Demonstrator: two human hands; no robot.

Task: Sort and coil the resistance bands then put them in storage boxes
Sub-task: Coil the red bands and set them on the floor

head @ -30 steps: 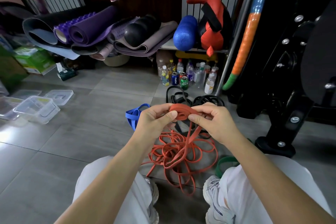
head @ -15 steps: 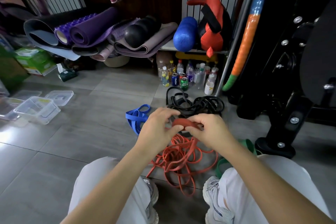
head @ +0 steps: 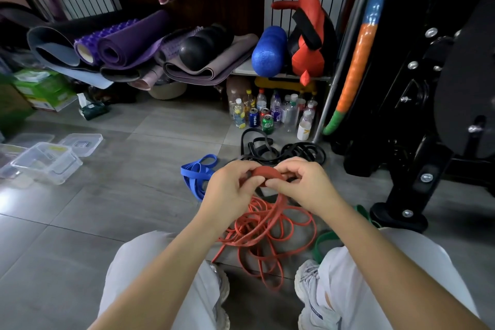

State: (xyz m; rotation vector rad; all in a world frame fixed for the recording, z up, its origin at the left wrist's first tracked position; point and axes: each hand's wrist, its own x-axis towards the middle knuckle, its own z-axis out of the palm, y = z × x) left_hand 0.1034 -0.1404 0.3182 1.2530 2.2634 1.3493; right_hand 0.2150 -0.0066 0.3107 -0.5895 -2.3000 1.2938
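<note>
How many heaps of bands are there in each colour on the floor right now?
Red bands: 1 heap, its coiled end pinched by the left hand and the right hand
Blue bands: 1 heap
Black bands: 1 heap
Green bands: 1 heap, partly hidden behind a knee
Total: 4 heaps; the single bands in each tangle cannot be counted.

storage boxes [head: 45, 162] far left of bands [head: 263, 220], bottles [head: 267, 112] behind

Dim room, floor glare at left, wide-angle edge warp
</note>
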